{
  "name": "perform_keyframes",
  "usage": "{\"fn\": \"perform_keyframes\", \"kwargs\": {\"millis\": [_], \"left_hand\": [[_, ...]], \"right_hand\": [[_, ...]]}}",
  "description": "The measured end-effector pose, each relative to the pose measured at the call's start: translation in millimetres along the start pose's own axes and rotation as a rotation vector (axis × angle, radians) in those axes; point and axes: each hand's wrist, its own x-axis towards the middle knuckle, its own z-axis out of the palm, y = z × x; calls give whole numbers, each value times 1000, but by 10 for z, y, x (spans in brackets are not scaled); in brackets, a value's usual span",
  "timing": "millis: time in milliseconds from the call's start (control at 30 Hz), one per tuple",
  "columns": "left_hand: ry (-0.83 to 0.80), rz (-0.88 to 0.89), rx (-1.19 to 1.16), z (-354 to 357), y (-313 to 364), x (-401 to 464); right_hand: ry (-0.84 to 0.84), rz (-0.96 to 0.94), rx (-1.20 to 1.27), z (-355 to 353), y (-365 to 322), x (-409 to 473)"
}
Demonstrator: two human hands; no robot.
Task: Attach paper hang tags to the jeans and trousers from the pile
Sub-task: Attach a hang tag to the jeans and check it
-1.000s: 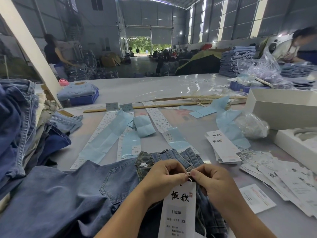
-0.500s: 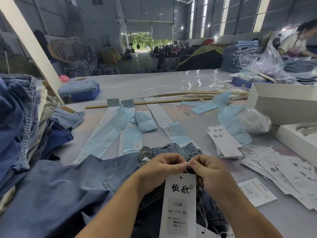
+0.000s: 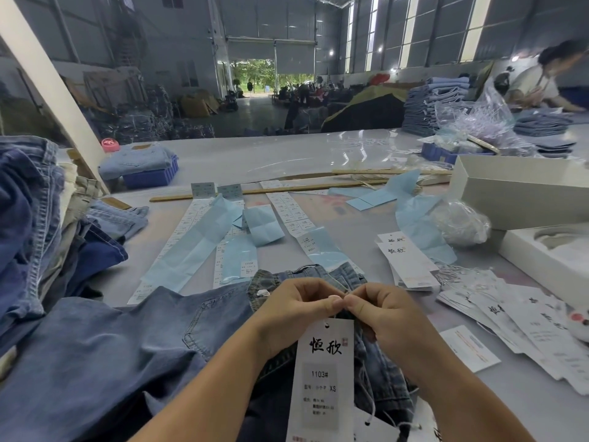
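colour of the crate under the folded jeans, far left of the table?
Blue: the plastic crate under the folded light-blue jeans, clearest in the head view.

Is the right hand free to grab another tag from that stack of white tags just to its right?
Probably not at once. The right hand is pinching at the top of the hang tag together with the left hand. The stack of white tags lies uncovered nearby, so once it lets go the way looks free.
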Motion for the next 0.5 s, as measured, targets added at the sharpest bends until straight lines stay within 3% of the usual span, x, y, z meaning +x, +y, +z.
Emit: {"fn": "perform_keyframes", "kwargs": {"millis": [300,500], "left_hand": [[61,-21,-54,79,74,-7],[-23,-30,-44,88,148,-15]], "right_hand": [[124,9,24,-54,-4,0],[81,47,99,6,-13,-47]]}}
